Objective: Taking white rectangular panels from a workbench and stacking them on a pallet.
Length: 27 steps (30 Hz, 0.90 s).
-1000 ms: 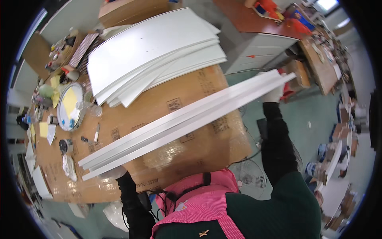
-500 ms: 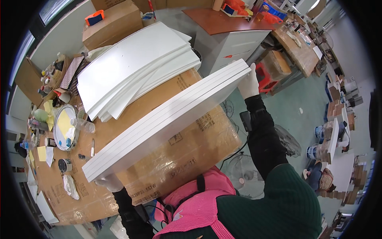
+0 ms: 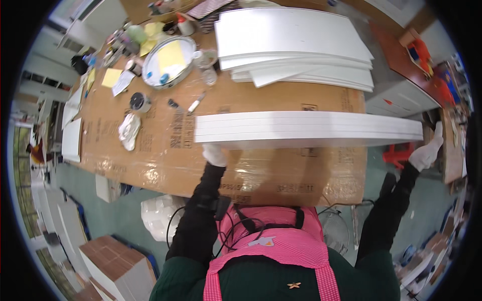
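Note:
Several white boards (image 3: 309, 125) are held together as a flat stack, long edges facing up, over the brown-covered table (image 3: 281, 173). My left hand (image 3: 215, 154), in a white glove, grips the lower left corner; its fingertips are hidden by the boards. Beyond the right end, my gloved right hand (image 3: 427, 151) has its fingers stretched out, with a small gap between them and the boards. Whether the stack's lower edge rests on the table I cannot tell.
Behind lies a fanned pile of white panels (image 3: 291, 37). To the left are a round tray (image 3: 188, 70), a dark-lidded jar (image 3: 139, 102), a crumpled white cloth (image 3: 129, 131) and a marker-like tool (image 3: 196, 103). A red stool (image 3: 396, 154) and a red-topped cabinet (image 3: 401, 55) stand right.
My view has turned to the left, and the stack now lies nearly level across it instead of slanting. My right hand has come off the stack's right end.

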Each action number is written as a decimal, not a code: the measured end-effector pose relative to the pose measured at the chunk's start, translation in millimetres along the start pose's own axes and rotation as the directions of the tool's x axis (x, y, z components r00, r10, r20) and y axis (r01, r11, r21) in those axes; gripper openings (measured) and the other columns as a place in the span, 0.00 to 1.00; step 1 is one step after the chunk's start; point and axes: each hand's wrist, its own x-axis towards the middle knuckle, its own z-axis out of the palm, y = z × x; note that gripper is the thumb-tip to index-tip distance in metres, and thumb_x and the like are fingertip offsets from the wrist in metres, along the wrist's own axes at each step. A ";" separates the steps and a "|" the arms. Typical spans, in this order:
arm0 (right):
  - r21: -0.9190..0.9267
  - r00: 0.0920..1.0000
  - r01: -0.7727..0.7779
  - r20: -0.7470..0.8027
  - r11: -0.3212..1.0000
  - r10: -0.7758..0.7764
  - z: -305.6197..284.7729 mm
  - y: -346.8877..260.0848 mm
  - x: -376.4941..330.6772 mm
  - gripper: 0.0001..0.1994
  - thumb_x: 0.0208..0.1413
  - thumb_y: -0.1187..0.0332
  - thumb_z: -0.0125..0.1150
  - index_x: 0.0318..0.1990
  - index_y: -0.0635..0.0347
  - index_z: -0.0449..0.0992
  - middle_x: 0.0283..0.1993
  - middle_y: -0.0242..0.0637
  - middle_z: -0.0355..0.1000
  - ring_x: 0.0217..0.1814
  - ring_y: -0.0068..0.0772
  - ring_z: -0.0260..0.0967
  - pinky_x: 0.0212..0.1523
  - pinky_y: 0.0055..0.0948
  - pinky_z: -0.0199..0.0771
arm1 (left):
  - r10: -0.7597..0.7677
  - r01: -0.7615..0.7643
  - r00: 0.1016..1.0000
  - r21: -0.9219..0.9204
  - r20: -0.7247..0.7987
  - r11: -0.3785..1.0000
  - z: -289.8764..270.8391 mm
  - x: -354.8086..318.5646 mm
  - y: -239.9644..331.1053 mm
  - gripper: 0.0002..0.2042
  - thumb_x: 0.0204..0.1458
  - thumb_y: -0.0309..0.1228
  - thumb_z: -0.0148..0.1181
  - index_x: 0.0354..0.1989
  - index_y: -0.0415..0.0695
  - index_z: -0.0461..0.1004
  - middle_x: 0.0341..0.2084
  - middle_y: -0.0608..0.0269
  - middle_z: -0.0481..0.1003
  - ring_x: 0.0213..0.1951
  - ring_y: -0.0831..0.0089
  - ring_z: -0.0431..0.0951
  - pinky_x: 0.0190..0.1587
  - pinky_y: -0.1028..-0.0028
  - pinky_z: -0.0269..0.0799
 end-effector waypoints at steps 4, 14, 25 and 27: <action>-0.038 0.611 0.521 0.714 0.853 -0.341 80.8 -113.0 -130.9 0.26 0.47 0.67 0.56 0.56 0.68 0.68 0.56 0.51 0.66 0.59 0.49 0.61 0.62 0.40 0.59 | 0.074 -0.053 0.990 0.178 -0.117 0.983 7.2 3.3 10.5 0.23 0.64 0.39 0.39 0.58 0.31 0.63 0.52 0.52 0.70 0.51 0.64 0.73 0.51 0.66 0.71; 0.502 0.265 0.431 0.724 0.750 -0.637 176.7 -213.7 -300.6 0.39 0.45 0.48 0.64 0.58 0.74 0.65 0.62 0.61 0.61 0.68 0.55 0.56 0.70 0.49 0.47 | 0.048 -0.051 0.995 -0.034 -0.085 0.998 54.7 -13.1 30.8 0.22 0.64 0.37 0.39 0.56 0.29 0.64 0.51 0.48 0.71 0.50 0.62 0.74 0.48 0.67 0.73; -0.037 0.499 0.800 0.595 0.599 -0.630 24.7 -39.7 -79.2 0.21 0.48 0.65 0.62 0.48 0.72 0.74 0.48 0.54 0.73 0.53 0.54 0.70 0.60 0.48 0.64 | 0.201 -0.184 0.887 0.082 -0.415 0.980 20.0 19.0 5.6 0.29 0.64 0.46 0.35 0.53 0.26 0.67 0.47 0.43 0.73 0.44 0.58 0.76 0.44 0.65 0.74; -0.197 0.540 0.826 0.546 0.528 -0.641 0.4 -14.0 -37.8 0.18 0.54 0.68 0.54 0.48 0.72 0.74 0.48 0.56 0.73 0.55 0.56 0.69 0.61 0.48 0.62 | 0.307 -0.247 0.856 0.193 -0.416 0.950 -7.1 28.0 -24.8 0.30 0.64 0.48 0.35 0.52 0.26 0.67 0.45 0.43 0.73 0.43 0.58 0.76 0.43 0.65 0.74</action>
